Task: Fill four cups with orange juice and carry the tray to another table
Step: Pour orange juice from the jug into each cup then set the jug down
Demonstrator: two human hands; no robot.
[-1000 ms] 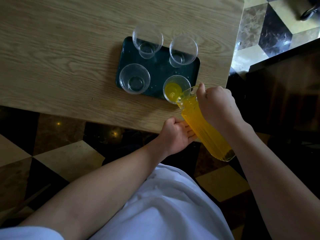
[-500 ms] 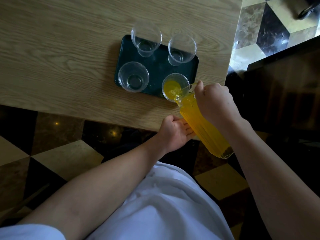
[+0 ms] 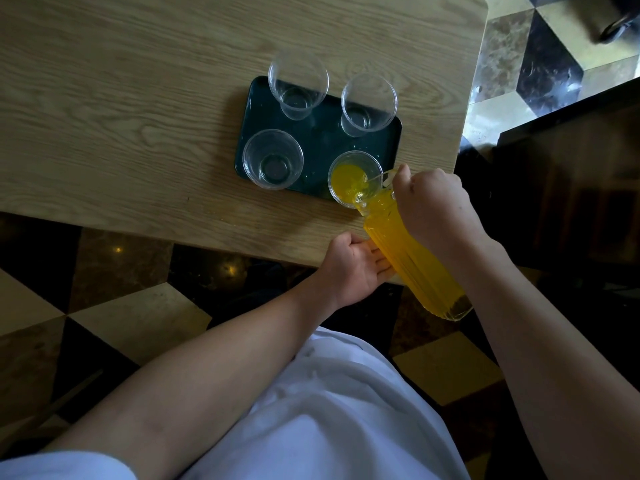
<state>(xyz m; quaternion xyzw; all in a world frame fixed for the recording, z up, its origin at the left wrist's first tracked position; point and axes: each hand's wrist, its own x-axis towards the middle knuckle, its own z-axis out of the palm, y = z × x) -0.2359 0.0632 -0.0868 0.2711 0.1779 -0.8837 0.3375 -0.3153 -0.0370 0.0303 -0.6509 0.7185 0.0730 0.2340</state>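
A dark green tray (image 3: 322, 147) lies on the wooden table (image 3: 121, 98) and carries four clear plastic cups. The near right cup (image 3: 349, 176) holds orange juice. The near left cup (image 3: 273, 159), far left cup (image 3: 298, 85) and far right cup (image 3: 367, 105) hold no juice. A ribbed glass jug of orange juice (image 3: 412, 258) is tilted with its spout over the near right cup, and juice runs into it. My right hand (image 3: 433, 206) grips the jug at its handle. My left hand (image 3: 353, 268) presses flat against the jug's lower side, at the table's near edge.
The table's right edge runs close to the tray. A dark cabinet (image 3: 561, 188) stands to the right of the table. The floor (image 3: 131, 317) has black, cream and brown tiles. My white clothing (image 3: 311, 410) fills the bottom of the view.
The juice level in the near right cup has risen a little. Both hands and the jug keep nearly the same pose.
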